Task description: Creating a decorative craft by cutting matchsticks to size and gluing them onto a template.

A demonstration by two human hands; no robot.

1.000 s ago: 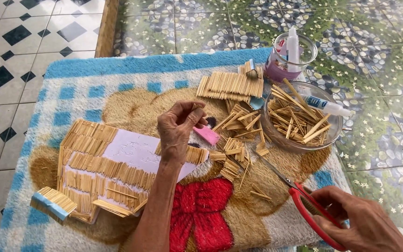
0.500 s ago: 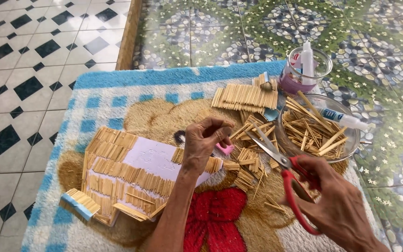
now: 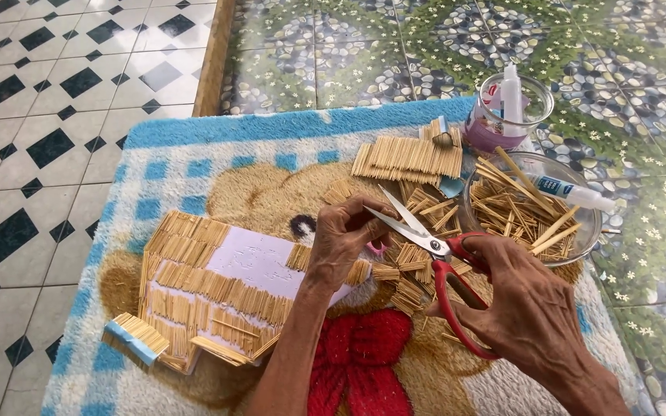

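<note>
Red-handled scissors [image 3: 437, 266] sit in the right hand [image 3: 529, 312], fingers through the loops, blades parted in a narrow V with their tips meeting the left hand [image 3: 344, 239]. That hand is pinched shut on something small, probably a thin wooden stick, though the fingers hide it. Such a stick would be light, stiff and brittle, likely to snap or spring away when cut, so it is best held close beside the blades. Just left of the pinch lies one pale card model [image 3: 217, 296] partly clad in sticks, with one taped stick bundle [image 3: 136, 339] at its near corner. Beyond the blades lies one flat raft of sticks [image 3: 410, 158]. To the right of the scissors stand one glass bowl [image 3: 580, 239] of loose sticks, too many to count, one glue tube [image 3: 576, 192] across it, and one jar [image 3: 537, 92]. All rest on one bear-patterned rug [image 3: 271, 135].
</note>
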